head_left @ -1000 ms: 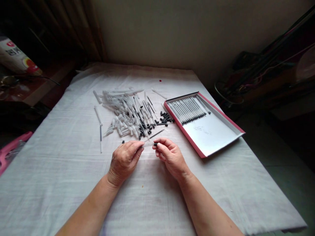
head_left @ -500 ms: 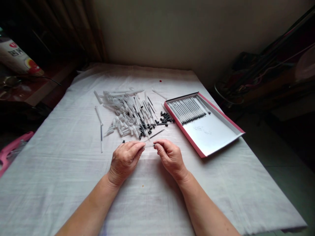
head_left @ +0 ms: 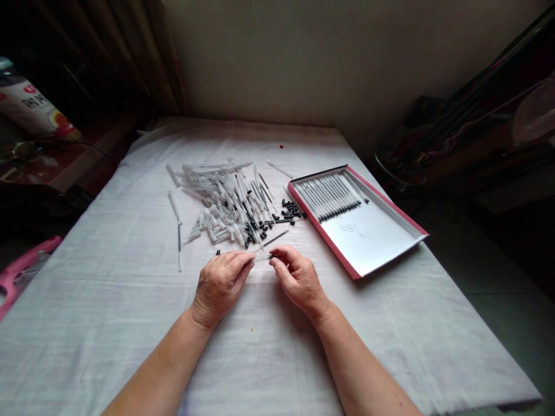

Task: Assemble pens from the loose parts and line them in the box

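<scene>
My left hand point(head_left: 222, 281) is closed around a clear pen barrel point(head_left: 261, 258), whose end points to the right. At that end my right hand point(head_left: 299, 281) pinches a small black plug point(head_left: 272, 256), which touches the barrel. Just beyond my fingers lies a dark ink refill point(head_left: 276, 237), slanting on the cloth. Behind it spreads a pile of clear pen barrels, refills and white caps point(head_left: 225, 202). Small black plugs point(head_left: 291, 209) are scattered at the pile's right side. A single black plug point(head_left: 218, 252) rests by my left knuckles.
A red-edged box lid point(head_left: 333, 254) on the right holds a row of pens point(head_left: 332, 195) with black ends. One barrel with a refill point(head_left: 179, 245) lies apart at left. White cloth point(head_left: 108, 323) covers the table. A labelled bottle point(head_left: 37, 107) stands far left, near a pink object point(head_left: 26, 268).
The view has tilted slightly, so everything sits a little lower. My right fingers have loosened a little, and more of the black plug shows at the barrel's end.
</scene>
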`<state>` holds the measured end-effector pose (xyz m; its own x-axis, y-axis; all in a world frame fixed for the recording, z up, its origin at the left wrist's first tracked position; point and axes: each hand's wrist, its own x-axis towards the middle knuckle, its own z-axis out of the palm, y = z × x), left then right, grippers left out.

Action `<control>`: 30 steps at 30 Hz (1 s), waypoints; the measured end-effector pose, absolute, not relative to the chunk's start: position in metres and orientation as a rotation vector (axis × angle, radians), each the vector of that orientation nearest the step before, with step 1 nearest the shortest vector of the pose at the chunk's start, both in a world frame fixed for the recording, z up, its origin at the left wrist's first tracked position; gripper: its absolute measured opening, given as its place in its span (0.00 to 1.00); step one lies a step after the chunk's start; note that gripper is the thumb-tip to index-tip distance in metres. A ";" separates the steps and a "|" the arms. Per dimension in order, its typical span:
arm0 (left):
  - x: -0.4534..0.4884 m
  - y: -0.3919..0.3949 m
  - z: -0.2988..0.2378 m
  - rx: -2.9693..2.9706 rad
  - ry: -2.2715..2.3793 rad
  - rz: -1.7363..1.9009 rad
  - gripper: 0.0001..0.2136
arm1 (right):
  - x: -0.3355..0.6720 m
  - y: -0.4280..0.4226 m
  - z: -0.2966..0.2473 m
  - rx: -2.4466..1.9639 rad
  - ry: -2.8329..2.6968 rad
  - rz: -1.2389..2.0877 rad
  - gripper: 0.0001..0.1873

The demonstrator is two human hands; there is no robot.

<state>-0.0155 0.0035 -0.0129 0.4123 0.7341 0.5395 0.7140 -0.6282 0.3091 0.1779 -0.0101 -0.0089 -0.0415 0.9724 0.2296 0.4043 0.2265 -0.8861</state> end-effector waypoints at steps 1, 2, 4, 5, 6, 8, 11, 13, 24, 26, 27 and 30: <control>-0.016 0.003 -0.013 2.611 1.339 1.024 0.08 | 0.178 -0.010 -0.009 -1.310 -1.597 0.801 0.09; -0.016 0.003 -0.013 2.611 1.333 1.027 0.08 | 0.178 -0.010 -0.009 -1.306 -1.596 0.799 0.08; -0.015 0.003 -0.013 2.611 1.318 1.032 0.08 | 0.178 -0.009 -0.009 -1.325 -1.607 0.788 0.09; -0.015 0.003 -0.013 2.612 1.311 1.032 0.08 | 0.179 -0.009 -0.010 -1.342 -1.617 0.776 0.11; -0.014 0.003 -0.013 2.612 1.306 1.030 0.08 | 0.180 -0.009 -0.010 -1.359 -1.630 0.765 0.14; -0.014 0.003 -0.013 2.610 1.303 1.023 0.08 | 0.181 -0.008 -0.010 -1.377 -1.649 0.762 0.17; -0.015 0.003 -0.013 2.592 1.309 1.025 0.08 | 0.181 -0.009 -0.010 -1.368 -1.627 0.826 0.11; -0.016 0.004 -0.014 2.584 1.315 1.029 0.07 | 0.181 -0.009 -0.010 -1.347 -1.606 0.862 0.10; -0.015 0.003 -0.013 2.583 1.308 1.046 0.07 | 0.182 -0.010 -0.009 -1.359 -1.610 0.885 0.09; -0.016 0.003 -0.014 2.585 1.313 1.040 0.08 | 0.181 -0.010 -0.010 -1.334 -1.601 0.905 0.10; -0.016 0.003 -0.014 2.586 1.318 1.036 0.08 | 0.181 -0.010 -0.011 -1.320 -1.605 0.907 0.09; -0.016 0.003 -0.014 2.581 1.330 1.012 0.08 | 0.180 -0.010 -0.011 -1.323 -1.629 0.875 0.06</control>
<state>-0.0162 0.0034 -0.0142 0.4096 0.7473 0.5232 0.7032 -0.6240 0.3408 0.1798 -0.0095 -0.0107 -0.0889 0.9801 0.1777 0.3931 0.1985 -0.8978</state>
